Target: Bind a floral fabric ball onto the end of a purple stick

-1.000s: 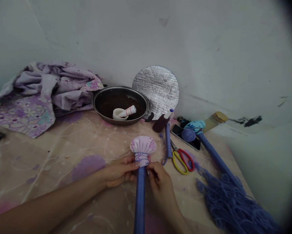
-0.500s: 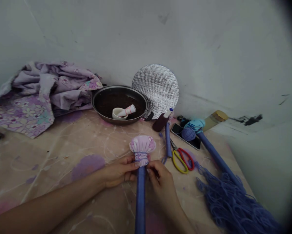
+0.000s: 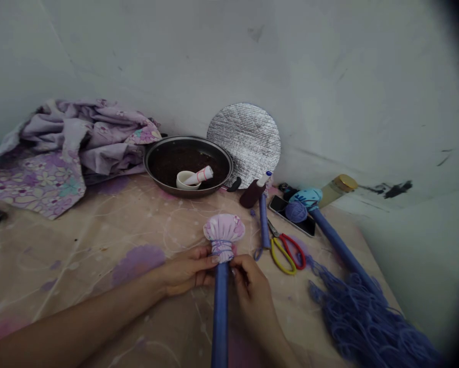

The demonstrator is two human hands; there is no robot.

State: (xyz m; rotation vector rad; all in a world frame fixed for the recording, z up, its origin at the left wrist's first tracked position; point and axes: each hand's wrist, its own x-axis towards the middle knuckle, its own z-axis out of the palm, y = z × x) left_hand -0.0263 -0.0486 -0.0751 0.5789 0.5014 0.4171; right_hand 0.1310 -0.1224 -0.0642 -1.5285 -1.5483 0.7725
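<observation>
Hands (image 3: 185, 270) (image 3: 255, 289) @ stick (image 3: 221, 312), cup (image 3: 183, 183) w/in pan (image 3: 168, 159)

You can read no lettering, number or brand anywhere here. Taking the scissors (image 3: 280, 236) as your landmark, the phone (image 3: 281, 208) just beyond them shows you no legible text, nor does the dark bottle (image 3: 251, 195) beyond and to their left, or the gold-lidded jar (image 3: 336, 189) beyond and to their right. The black smudges (image 3: 398, 189) on the wall, well to their right, form no letters you can make out.
</observation>
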